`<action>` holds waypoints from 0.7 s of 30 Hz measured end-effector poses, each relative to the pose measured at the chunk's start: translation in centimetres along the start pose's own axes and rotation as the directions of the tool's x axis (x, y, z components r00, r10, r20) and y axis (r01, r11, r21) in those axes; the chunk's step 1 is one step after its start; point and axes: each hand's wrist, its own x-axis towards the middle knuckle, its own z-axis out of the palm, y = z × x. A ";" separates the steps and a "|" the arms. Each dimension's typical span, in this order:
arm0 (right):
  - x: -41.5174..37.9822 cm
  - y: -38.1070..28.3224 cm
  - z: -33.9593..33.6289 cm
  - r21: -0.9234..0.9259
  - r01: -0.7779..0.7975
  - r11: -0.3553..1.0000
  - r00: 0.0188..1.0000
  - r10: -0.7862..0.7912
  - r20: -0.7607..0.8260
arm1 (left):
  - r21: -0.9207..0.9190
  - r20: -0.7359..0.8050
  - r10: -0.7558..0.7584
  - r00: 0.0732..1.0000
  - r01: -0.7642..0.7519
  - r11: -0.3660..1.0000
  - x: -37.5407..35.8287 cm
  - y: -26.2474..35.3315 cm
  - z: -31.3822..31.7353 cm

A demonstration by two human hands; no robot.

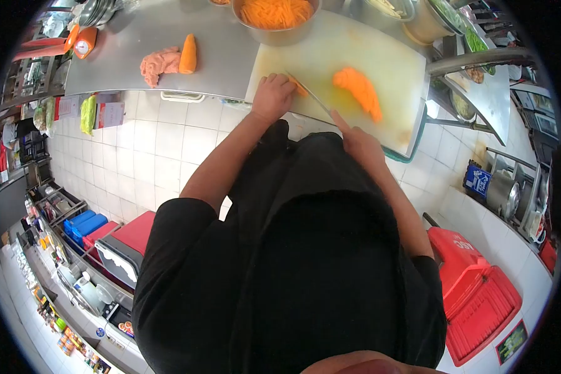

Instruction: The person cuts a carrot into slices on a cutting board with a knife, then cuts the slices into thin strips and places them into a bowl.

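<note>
My left hand (274, 97) is closed over a piece of carrot (298, 87) near the front left of the white cutting board (393, 68). In my right hand (361, 147) is the handle of a knife (311, 95), its blade reaching up and left to the carrot beside my left fingertips. Fanned carrot slices (358, 92) lie in an overlapping row on the board, right of the blade. Part of the carrot under my left hand is hidden by the fingers.
A metal bowl (280, 35) of shredded carrot stands at the board's back left. On the steel table (224, 56) are a whole carrot (188, 55) and a crumpled pinkish heap (160, 65). An orange scale (85, 43) sits far left. A red bin (474, 293) stands behind on the right.
</note>
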 end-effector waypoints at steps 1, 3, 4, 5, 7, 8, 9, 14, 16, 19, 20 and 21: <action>0.1 -0.3 0.0 -0.029 0.016 0.999 1.000 -0.016 -0.006 | 0.000 0.002 0.005 1.000 -0.005 1.000 0.0 -0.1 -0.1; 0.1 -0.7 -0.3 -0.073 0.036 0.997 0.999 -0.038 -0.015 | 0.004 0.022 0.012 1.000 -0.012 1.000 0.2 -0.2 -0.3; -0.2 -0.9 -0.7 -0.086 0.040 0.995 0.999 -0.042 -0.016 | 0.006 0.042 0.013 0.999 -0.013 1.000 0.3 -0.2 -0.4; -0.6 -1.1 -1.0 -0.099 0.043 0.994 0.999 -0.044 -0.015 | 0.005 0.065 0.013 0.998 -0.014 1.000 0.3 -0.2 -0.4; -1.4 -1.3 -1.8 -0.113 0.050 0.992 0.998 -0.054 -0.034 | -0.007 0.041 -0.004 0.999 0.005 1.000 0.3 -0.1 -0.1; -1.7 -1.4 -2.0 -0.121 0.053 0.991 0.997 -0.059 -0.045 | -0.012 0.028 -0.012 1.000 0.012 1.000 0.2 0.0 0.0; -1.6 -1.3 -1.7 -0.131 0.051 0.990 0.997 -0.057 -0.043 | -0.015 0.028 -0.015 0.999 0.015 1.000 0.1 0.1 0.0; 1.9 -0.1 1.7 -0.055 0.082 0.995 0.991 -0.087 -0.099 | -0.024 0.018 -0.034 0.999 0.034 0.999 0.1 0.0 0.3; 1.0 -1.4 -0.4 -0.068 0.060 0.996 0.996 -0.064 -0.063 | -0.015 0.024 -0.038 0.999 0.038 0.999 -0.2 0.3 0.1; 0.2 -2.0 -1.9 -0.086 0.061 0.994 0.998 -0.063 -0.028 | -0.006 -0.015 -0.016 1.000 0.016 1.000 0.1 0.1 0.2; 0.0 -2.0 -1.9 -0.090 0.066 0.994 0.998 -0.068 -0.014 | -0.006 -0.031 -0.008 0.999 0.007 1.000 0.0 0.1 0.3; 0.4 -1.5 -0.7 -0.072 0.083 0.994 0.995 -0.087 -0.053 | -0.012 -0.034 -0.014 0.999 0.014 1.000 -0.3 0.3 0.3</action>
